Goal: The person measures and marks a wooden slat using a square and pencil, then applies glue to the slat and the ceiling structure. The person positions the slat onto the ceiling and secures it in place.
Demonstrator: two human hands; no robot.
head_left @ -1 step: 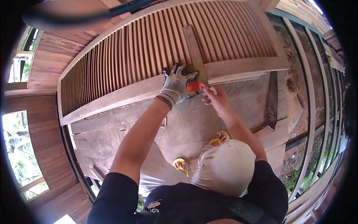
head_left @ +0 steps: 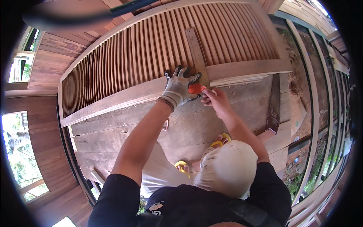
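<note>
A try square with an orange-red handle (head_left: 195, 88) and a long metal blade (head_left: 196, 51) lies across the front rail (head_left: 245, 68) of a slatted wooden panel (head_left: 124, 60). My left hand (head_left: 176, 86), in a grey glove with dark fingertips, bears on the rail, its fingers spread toward the slats. Its thumb side holds the square by the handle. My bare right hand (head_left: 217, 100) is closed in a pinch just right of the handle, at the rail's near edge. Whatever is between its fingertips is too small to make out.
Under the panel run wide planks (head_left: 185, 117), where my feet stand in yellow sandals (head_left: 183, 166). A handsaw (head_left: 275, 98) lies at the right. Beyond it are open floor joists (head_left: 312, 113) with ground below. A wooden wall (head_left: 45, 140) rises at the left.
My right hand has shifted slightly left, closer to the square's handle. My left hand and the square stay nearly where they were on the panel.
</note>
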